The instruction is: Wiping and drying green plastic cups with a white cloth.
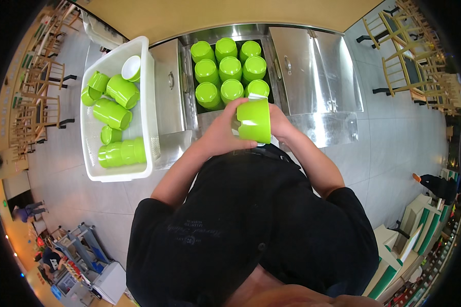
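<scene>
Between my two hands is a green bowl or cup (254, 121), turned on its side. My left hand (224, 128) grips its left side, the thumb along the lower edge. My right hand (278, 119) is behind its right side; its fingers are mostly hidden. Something white, perhaps a cloth or the bowl's inside, shows at the bowl's top edge. Just beyond, upturned green cups (230, 68) stand in rows in a dark recess of the metal cabinet. At the left, a white plastic basket (151, 115) holds stacked green cups (112, 114) lying on their sides and a white-lined one (131, 68).
Stainless steel cabinet doors (299, 69) flank the recess, below a tan panel (230, 13). Wooden chairs and tables (403, 57) stand at both far sides. Grey tiled floor surrounds the cabinet. A metal trolley (86, 245) is at lower left, and other people are in the distance.
</scene>
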Action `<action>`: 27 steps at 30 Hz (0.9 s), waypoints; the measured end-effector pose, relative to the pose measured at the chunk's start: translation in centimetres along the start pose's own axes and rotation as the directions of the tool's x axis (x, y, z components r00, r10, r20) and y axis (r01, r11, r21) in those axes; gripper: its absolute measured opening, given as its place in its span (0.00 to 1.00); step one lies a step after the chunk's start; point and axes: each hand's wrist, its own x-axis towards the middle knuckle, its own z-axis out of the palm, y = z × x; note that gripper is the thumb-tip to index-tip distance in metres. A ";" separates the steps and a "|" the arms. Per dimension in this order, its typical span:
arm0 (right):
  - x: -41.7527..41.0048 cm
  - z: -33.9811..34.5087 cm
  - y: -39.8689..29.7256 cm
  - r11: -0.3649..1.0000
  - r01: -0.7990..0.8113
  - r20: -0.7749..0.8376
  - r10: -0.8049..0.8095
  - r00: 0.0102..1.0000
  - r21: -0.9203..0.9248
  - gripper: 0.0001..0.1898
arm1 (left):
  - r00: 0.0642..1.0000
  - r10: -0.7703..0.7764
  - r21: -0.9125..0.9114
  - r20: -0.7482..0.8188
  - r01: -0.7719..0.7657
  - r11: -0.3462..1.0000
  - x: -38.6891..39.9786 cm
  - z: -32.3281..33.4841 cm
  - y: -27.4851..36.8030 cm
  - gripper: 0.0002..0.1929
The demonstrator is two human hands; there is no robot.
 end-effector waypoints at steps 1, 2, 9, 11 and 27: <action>0.0 0.0 0.1 1.000 0.000 0.001 0.000 1.000 -0.001 0.19 | 1.000 0.001 0.000 -0.001 -0.001 1.000 0.0 0.0 0.0 0.55; 0.0 -0.1 0.4 0.996 0.084 -0.008 -0.084 0.996 -0.031 0.18 | 1.000 0.004 0.020 -0.002 -0.004 1.000 -0.1 -0.1 -0.1 0.55; 1.1 -0.3 1.2 0.820 0.379 -0.151 -0.479 0.865 -0.429 0.11 | 0.998 -0.044 -0.003 -0.045 0.044 0.999 0.4 -0.3 -2.5 0.49; 0.9 -0.5 1.0 0.778 0.355 -0.131 -0.483 0.866 -0.519 0.11 | 0.998 -0.050 -0.030 -0.024 0.049 0.998 0.4 -0.6 -3.4 0.45; 0.8 -0.7 1.8 0.848 0.389 -0.104 -0.451 0.886 -0.360 0.06 | 0.993 -0.109 -0.123 0.054 0.115 0.986 0.8 -1.8 -0.7 0.34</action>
